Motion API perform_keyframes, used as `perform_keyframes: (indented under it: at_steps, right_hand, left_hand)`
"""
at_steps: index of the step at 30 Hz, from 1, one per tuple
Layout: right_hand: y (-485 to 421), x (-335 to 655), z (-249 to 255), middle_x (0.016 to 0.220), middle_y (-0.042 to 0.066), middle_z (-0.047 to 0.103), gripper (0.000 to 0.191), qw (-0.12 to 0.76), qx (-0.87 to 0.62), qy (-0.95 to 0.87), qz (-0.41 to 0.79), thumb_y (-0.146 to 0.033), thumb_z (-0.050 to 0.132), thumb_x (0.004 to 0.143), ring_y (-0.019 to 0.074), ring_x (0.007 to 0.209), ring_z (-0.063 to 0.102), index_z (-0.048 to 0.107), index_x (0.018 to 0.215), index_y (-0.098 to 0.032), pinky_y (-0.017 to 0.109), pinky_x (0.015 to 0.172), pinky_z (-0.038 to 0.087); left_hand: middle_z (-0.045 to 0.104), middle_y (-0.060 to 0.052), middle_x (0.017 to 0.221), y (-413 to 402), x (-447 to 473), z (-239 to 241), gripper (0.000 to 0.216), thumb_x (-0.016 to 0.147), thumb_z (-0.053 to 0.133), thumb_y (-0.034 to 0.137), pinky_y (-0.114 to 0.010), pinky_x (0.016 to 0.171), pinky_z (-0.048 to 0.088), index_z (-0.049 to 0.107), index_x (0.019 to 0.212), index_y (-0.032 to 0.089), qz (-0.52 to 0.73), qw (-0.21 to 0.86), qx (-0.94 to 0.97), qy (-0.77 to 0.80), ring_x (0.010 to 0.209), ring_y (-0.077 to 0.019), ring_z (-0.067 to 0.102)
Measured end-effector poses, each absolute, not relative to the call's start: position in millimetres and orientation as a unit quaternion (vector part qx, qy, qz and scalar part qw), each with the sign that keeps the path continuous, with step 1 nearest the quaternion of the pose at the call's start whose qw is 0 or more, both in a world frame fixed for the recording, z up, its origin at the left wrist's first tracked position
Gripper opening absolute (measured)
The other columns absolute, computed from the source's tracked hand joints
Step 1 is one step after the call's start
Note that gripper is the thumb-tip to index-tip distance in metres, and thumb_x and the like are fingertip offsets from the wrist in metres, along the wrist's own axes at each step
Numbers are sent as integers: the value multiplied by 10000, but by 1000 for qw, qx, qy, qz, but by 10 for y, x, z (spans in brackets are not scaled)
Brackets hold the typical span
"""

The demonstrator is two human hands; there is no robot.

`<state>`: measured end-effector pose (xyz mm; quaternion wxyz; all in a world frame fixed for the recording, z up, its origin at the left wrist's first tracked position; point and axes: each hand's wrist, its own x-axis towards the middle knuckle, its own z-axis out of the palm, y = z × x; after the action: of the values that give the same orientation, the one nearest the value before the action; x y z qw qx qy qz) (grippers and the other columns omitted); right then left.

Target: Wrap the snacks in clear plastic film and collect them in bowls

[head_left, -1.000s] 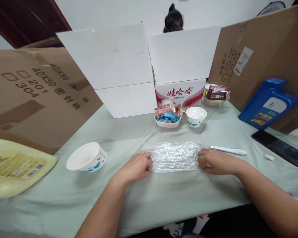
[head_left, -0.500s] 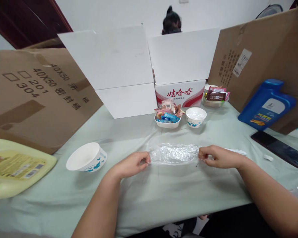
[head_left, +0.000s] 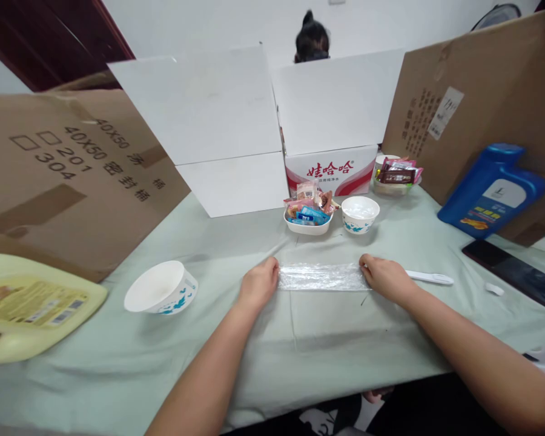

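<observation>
A clear, crinkled plastic film [head_left: 320, 277] is stretched flat in a narrow strip just over the green cloth. My left hand [head_left: 262, 280] pinches its left end, and my right hand [head_left: 382, 275] pinches the right end. Whether the film is a bag or a loose sheet I cannot tell. Behind my right wrist lies a white plastic handle [head_left: 429, 277], its other end hidden by the hand. Beyond the film stand a white dish of wrapped snacks [head_left: 307, 228] and a paper bowl [head_left: 360, 215] with something clear in it.
An empty-looking paper bowl [head_left: 161, 287] stands at left, near a yellow bottle [head_left: 40, 309]. To the right are a blue bottle [head_left: 493, 191], a phone [head_left: 518, 272] and another snack bowl [head_left: 395, 181]. Cardboard boxes [head_left: 72, 181] and white panels [head_left: 200, 109] enclose the table; a person's head [head_left: 312, 37] shows behind.
The film has gone from a wider, puffed shape to a flatter, narrower strip. Both hands have moved slightly away from me, and more of the white handle shows.
</observation>
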<state>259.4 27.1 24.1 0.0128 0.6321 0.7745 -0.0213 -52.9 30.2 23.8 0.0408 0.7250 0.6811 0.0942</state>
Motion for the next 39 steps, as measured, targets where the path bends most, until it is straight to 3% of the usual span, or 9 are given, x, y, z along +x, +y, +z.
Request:
perform_keyframes:
  at_steps: [5, 9, 15, 20, 24, 27, 34, 37, 39]
  right_hand:
    - [256, 2600, 245, 936, 119, 681, 224, 23, 648, 761, 6, -234, 388, 947, 237, 749, 657, 575, 1041, -155, 307, 618, 409]
    - [192, 2631, 307, 1130, 172, 631, 298, -111, 551, 824, 71, -321, 427, 955, 284, 1072, 582, 628, 1070, -133, 382, 882, 440]
    - [109, 2450, 98, 1519, 164, 339, 844, -96, 323, 941, -43, -691, 468, 843, 339, 1426, 207, 309, 1489, -171, 566, 1120, 178]
    - [122, 2516, 87, 1544, 178, 274, 861, -58, 375, 919, -104, -679, 526, 812, 371, 1435, 161, 325, 1482, -176, 613, 1110, 156]
    - [197, 2771, 262, 1443, 176, 442, 457, -99, 423, 897, -78, -438, 647, 797, 366, 1327, 382, 623, 1176, -184, 573, 1056, 297]
    - [232, 2834, 342, 1286, 168, 571, 128, -114, 398, 907, -80, -241, 564, 830, 318, 1211, 496, 662, 865, -165, 494, 991, 394]
    - [-157, 2402, 559, 834, 92, 621, 148, -160, 304, 931, -124, -168, 477, 857, 210, 811, 544, 608, 789, -181, 360, 753, 445]
    - [-269, 2320, 640, 839, 83, 601, 225, -213, 254, 914, -236, -358, 481, 923, 199, 820, 537, 609, 850, -188, 341, 773, 444]
    - [-241, 2348, 636, 983, 114, 600, 444, -263, 232, 876, -330, -576, 434, 915, 223, 935, 543, 598, 1035, -181, 372, 854, 441]
  left_hand:
    - [661, -108, 953, 357, -495, 193, 168, 917, 493, 284, -331, 718, 443, 608, 983, 181, 103, -37, 701, 704, 892, -273, 616]
    - [620, -152, 1009, 282, -476, 267, 213, 902, 511, 271, -381, 817, 463, 638, 1006, 135, 168, -148, 686, 692, 993, -303, 563]
    - [478, -104, 1418, 88, -355, 153, 494, 915, 514, 430, -447, 1060, 353, 467, 1372, 248, 82, 18, 862, 500, 1325, -296, 401]
    - [265, -128, 1559, 96, -395, 65, 685, 873, 548, 541, -552, 1141, 182, 360, 1451, 225, 26, 72, 854, 515, 1448, -364, 149]
    - [390, -138, 1489, 35, -340, 153, 551, 836, 657, 373, -582, 1133, 190, 494, 1336, 209, 103, 17, 852, 514, 1420, -371, 228]
    - [550, -127, 1312, -56, -221, 215, 401, 842, 634, 246, -499, 1053, 371, 551, 1232, 201, 161, 29, 873, 459, 1286, -313, 434]
    - [621, -129, 1115, -285, 163, 108, 567, 796, 667, 469, -449, 893, 486, 506, 1241, 158, 225, 29, 912, 342, 1043, -293, 568]
    - [649, -76, 848, -386, 283, 0, 163, 887, 550, 317, -371, 736, 507, 612, 940, 176, 216, 14, 929, 299, 847, -239, 612]
    - [641, -55, 758, -453, 313, -13, 158, 898, 470, 184, -323, 681, 498, 605, 817, 182, 231, 36, 935, 268, 757, -198, 616]
